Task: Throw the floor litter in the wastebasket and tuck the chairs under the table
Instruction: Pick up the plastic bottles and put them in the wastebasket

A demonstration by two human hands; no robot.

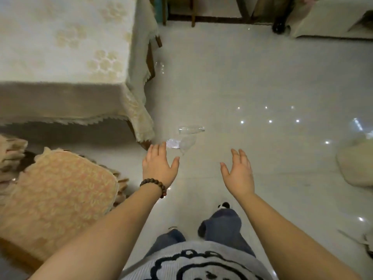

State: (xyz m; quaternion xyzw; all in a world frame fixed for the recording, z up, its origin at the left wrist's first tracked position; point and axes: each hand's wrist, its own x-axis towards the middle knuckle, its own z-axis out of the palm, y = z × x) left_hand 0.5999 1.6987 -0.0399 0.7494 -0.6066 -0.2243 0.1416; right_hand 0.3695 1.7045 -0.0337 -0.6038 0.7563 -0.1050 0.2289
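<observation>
Fingers of the left hand spread and relaxed, grasping nothing; likewise those of the right hand, palm down over the tiled floor. Just beyond the left fingertips, near the table leg: crumpled clear wrapper, nearly touching them in the view. A little farther ahead, clear plastic bottle, long axis crosswise to the reach, cap end toward the right. Left hand plainly the nearer to both. Cushioned chair to the left of that wrist, not yet tucked in. No wastebasket visible.
</observation>
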